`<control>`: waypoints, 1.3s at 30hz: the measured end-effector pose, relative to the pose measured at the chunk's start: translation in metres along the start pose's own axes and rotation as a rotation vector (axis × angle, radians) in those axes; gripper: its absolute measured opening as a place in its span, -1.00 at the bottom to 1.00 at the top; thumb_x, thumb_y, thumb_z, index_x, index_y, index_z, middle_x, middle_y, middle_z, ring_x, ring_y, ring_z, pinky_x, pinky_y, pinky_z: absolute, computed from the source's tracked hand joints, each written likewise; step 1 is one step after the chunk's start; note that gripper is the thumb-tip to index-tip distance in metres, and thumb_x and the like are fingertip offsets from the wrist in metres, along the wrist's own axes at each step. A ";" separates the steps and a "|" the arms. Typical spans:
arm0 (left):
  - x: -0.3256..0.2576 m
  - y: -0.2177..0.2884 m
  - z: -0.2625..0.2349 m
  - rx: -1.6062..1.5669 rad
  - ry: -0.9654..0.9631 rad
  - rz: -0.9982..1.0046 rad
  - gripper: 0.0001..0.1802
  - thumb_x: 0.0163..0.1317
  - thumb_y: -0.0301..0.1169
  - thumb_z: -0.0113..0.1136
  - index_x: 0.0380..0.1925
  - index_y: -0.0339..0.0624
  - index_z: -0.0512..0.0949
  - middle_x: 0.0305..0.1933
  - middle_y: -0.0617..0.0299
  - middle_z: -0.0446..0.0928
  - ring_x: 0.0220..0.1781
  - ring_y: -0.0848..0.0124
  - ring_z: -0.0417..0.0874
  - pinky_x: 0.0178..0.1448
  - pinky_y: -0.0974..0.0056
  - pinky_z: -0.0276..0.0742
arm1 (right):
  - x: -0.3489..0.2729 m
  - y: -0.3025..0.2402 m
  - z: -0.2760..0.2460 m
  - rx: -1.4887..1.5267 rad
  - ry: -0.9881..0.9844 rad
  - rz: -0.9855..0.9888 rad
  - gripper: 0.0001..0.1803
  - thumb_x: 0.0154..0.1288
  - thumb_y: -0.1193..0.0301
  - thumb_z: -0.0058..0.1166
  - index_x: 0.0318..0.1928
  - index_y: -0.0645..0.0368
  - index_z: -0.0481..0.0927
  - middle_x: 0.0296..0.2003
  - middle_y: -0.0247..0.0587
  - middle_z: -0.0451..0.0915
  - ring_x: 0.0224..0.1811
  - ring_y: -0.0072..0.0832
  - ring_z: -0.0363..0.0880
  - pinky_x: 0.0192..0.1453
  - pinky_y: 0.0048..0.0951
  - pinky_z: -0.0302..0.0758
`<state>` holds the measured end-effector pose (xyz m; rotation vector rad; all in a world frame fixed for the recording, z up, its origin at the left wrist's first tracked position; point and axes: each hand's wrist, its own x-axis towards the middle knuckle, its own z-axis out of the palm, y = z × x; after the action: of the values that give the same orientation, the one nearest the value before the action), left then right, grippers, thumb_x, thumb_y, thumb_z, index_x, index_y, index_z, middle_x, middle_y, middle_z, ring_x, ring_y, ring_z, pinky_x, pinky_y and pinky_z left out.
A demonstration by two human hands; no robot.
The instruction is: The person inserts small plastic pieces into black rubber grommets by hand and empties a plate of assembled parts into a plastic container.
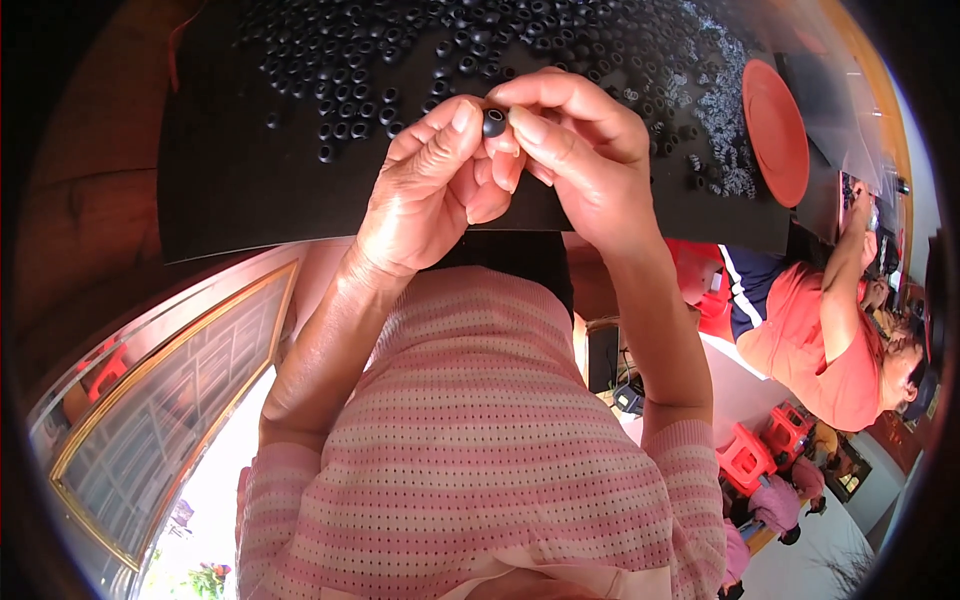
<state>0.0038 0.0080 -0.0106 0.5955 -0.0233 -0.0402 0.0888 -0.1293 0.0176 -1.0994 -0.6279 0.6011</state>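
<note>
Between the fingertips of both hands, above the near part of a dark table (230, 190), I hold a small round black piece with a hole (495, 122). My left hand (425, 180) pinches it from the left with thumb and fingers. My right hand (590, 150) pinches it from the right, its index finger curled over the top. Many similar black pieces (350, 95) lie spread over the table beyond my hands. To the right of them is a heap of small clear or silvery pieces (728, 120), too small to name surely.
A red oval dish (775, 135) stands at the table's right side. Farther right, a person in an orange-red shirt (820, 340) works with their hands at a surface. Red plastic stools (745, 458) and other people are behind. A framed glass panel (180, 400) stands at the left.
</note>
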 end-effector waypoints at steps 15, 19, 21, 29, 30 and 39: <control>0.003 0.003 0.004 0.057 -0.011 -0.010 -0.66 0.41 -0.14 0.00 -0.33 -0.22 0.48 -0.45 0.22 0.49 -0.54 0.59 0.33 -0.49 0.49 0.20 | 0.031 -0.012 -0.056 -1.214 0.075 -0.379 -0.78 0.14 0.56 0.15 -0.18 0.06 0.63 -0.39 -0.25 0.49 -0.45 -0.31 0.53 -0.37 -0.38 0.46; 0.001 0.004 0.007 0.049 0.049 -0.038 -0.65 0.41 -0.14 0.01 -0.35 -0.23 0.49 -0.46 0.21 0.49 -0.54 0.58 0.34 -0.48 0.48 0.23 | 0.053 -0.005 -0.054 -1.364 -0.005 -0.392 -0.82 0.13 0.51 0.17 -0.22 0.02 0.63 -0.37 -0.28 0.50 -0.40 -0.27 0.56 -0.34 -0.32 0.49; 0.001 0.005 0.006 0.037 0.068 -0.048 -0.65 0.41 -0.14 0.01 -0.35 -0.24 0.50 -0.46 0.21 0.50 -0.54 0.58 0.35 -0.48 0.48 0.24 | 0.060 -0.006 -0.057 -1.538 -0.047 -0.344 -0.84 0.13 0.47 0.17 -0.24 0.00 0.62 -0.33 -0.28 0.50 -0.35 -0.21 0.58 -0.30 -0.25 0.52; 0.000 0.007 0.006 0.028 0.050 -0.066 -0.67 0.41 -0.17 0.03 -0.33 -0.24 0.51 -0.47 0.22 0.51 -0.55 0.57 0.37 -0.48 0.47 0.27 | 0.061 -0.015 -0.056 -1.613 -0.056 -0.265 -0.87 0.14 0.45 0.16 -0.26 0.09 0.59 -0.30 -0.26 0.51 -0.29 -0.15 0.59 -0.24 -0.17 0.55; 0.001 0.007 0.006 0.027 0.049 -0.067 -0.67 0.41 -0.17 0.03 -0.33 -0.24 0.51 -0.47 0.22 0.51 -0.55 0.57 0.37 -0.48 0.47 0.27 | 0.061 -0.014 -0.054 -1.578 -0.070 -0.296 -0.89 0.14 0.45 0.16 -0.28 0.11 0.58 -0.31 -0.26 0.50 -0.30 -0.15 0.59 -0.25 -0.19 0.55; 0.001 0.005 0.010 0.134 0.090 -0.039 -0.61 0.42 -0.11 -0.06 -0.35 -0.26 0.43 -0.48 0.16 0.40 -0.59 0.55 0.24 -0.55 0.47 0.12 | 0.069 -0.006 -0.047 -1.753 -0.176 -0.386 -0.90 0.02 0.49 0.17 -0.45 0.16 0.50 -0.38 -0.26 0.47 -0.32 -0.23 0.59 -0.34 -0.21 0.53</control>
<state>0.0049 0.0063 0.0010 0.7309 0.0729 -0.0495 0.1707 -0.1110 0.0190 -2.4268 -1.5653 -0.4058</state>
